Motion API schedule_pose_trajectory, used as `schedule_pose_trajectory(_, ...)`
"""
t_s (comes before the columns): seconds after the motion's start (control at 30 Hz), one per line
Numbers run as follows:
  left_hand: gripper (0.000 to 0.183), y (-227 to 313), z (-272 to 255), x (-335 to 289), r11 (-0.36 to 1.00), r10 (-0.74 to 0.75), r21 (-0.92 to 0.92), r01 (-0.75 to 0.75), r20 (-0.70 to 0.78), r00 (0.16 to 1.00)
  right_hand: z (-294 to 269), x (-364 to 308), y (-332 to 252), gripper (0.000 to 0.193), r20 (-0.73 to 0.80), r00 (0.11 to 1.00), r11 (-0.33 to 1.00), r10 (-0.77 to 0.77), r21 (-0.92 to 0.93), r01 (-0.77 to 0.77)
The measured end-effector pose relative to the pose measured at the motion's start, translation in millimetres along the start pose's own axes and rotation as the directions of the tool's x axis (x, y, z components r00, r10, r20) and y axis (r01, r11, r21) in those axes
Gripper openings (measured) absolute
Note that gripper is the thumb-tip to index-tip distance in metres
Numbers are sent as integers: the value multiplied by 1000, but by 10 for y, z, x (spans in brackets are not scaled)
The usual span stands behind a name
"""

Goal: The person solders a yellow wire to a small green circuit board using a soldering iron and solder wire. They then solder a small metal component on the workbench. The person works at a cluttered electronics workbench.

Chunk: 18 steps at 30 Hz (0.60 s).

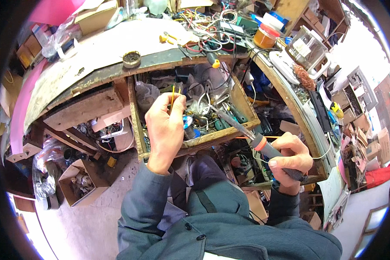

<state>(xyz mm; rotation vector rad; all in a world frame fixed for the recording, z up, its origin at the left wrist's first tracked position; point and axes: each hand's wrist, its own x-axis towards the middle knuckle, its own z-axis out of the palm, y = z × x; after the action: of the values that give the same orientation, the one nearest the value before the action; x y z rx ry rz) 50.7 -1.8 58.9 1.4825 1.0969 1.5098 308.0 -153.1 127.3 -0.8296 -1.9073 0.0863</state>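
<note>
My left hand (164, 125) is raised over the front left of an open wooden drawer (212, 139), its thumb and fingers pinching a thin yellow wire (173, 93) whose end points up. Closed round the dark handle of a soldering iron (268, 148) is my right hand (294, 159), to the right of the drawer. The iron's metal shaft slants up and left over the drawer, with its tip apart from the yellow wire. Right beside my left hand, a small blue-labelled spool (189, 123) sits in the drawer among tools and parts. An orange wire passes behind the iron.
Beyond the drawer, the worn bench (95, 71) carries a small round tin (131, 59), yellow-handled cutters (168, 39) and tangled cables. At the right stand an orange jar (265, 36) and a glass jug (305, 44). A cardboard box (83, 182) stands at lower left.
</note>
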Motion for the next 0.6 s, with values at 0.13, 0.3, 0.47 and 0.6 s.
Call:
schedule_pose_trajectory(0.13,17,-105,10,27,999,-6,-32,4,-44,999,79,-52,44,29,-81,995,997,51,55,-47)
schedule_pose_trajectory(0.3,17,-238,77,-61,999,-33,-46,29,-97,995,267,-171,141,32,-273,949,979,155,169,-111)
schedule_pose_trajectory(0.47,16,-381,212,-146,999,33,-15,-37,-184,982,560,-179,434,20,-377,757,769,534,588,-250)
schedule_pose_trajectory(0.6,13,-440,220,-162,979,179,137,-152,-213,961,779,-170,785,20,-379,528,579,760,763,-287)
